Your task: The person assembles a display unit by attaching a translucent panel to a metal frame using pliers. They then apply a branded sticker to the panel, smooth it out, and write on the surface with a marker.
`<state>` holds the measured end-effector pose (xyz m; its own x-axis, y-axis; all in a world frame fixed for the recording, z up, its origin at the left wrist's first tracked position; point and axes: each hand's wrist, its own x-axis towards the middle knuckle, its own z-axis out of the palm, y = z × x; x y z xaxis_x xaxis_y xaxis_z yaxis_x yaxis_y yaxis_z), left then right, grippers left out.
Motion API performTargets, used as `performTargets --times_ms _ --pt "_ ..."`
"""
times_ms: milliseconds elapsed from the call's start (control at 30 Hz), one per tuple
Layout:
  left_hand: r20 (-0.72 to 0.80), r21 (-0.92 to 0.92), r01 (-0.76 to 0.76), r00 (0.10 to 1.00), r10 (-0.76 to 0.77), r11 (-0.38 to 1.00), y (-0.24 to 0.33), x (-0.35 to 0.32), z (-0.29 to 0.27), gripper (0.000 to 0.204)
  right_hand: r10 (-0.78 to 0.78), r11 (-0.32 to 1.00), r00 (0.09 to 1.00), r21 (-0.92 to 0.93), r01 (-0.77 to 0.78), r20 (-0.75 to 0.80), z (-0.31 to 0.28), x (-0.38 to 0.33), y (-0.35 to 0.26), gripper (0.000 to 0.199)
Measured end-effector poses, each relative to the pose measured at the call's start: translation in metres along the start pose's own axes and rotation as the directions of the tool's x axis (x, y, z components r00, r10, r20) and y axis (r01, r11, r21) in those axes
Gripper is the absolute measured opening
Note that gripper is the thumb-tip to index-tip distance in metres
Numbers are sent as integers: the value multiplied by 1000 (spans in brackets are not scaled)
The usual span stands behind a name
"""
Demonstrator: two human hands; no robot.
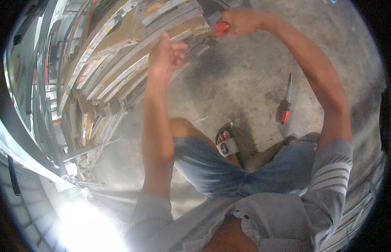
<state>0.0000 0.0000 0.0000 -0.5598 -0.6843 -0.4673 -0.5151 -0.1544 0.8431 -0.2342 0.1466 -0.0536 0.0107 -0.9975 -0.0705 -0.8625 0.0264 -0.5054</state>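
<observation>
My right hand [242, 21] reaches to the top of the view, its fingers closed round a red handle [222, 28] with a touch of yellow. What tool the handle belongs to is hidden and blurred. My left hand [162, 59] is raised in front of the stacked long bars [138, 52], fingers apart and nothing in them. Whether it touches a bar I cannot tell. On the concrete floor [229, 88], below my right forearm, lies a screwdriver [286, 112] with a red handle and a long metal shaft pointing away from me.
Long pale and worn boards or frame pieces [99, 80] lean and pile up along the left. A metal-framed structure [31, 84] stands at the far left edge. Bright light [86, 229] glares at the lower left. My sandalled foot [226, 143] is on the floor between my knees.
</observation>
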Motion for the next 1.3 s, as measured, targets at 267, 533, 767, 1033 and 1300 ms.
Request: performTargets --times_ms 267,533,767,1033,1300 --pt "-2 -82 20 1000 -20 996 -3 14 -2 67 104 992 994 76 -101 -40 8 1 -2 27" --pt "14 -67 22 1000 -22 997 -5 6 -4 72 8 975 998 221 7 -68 12 -2 8 26" --pt "-11 -24 19 1000 -19 1000 -5 0 0 72 -171 854 947 521 4 273 50 -7 3 24" --pt "179 327 -76 984 17 942 14 -25 13 66 -82 984 971 135 115 -225 65 -97 -30 25" --pt "636 223 -269 769 70 937 10 -55 76 31 -83 994 932 35 102 -354 49 -126 -41 35"
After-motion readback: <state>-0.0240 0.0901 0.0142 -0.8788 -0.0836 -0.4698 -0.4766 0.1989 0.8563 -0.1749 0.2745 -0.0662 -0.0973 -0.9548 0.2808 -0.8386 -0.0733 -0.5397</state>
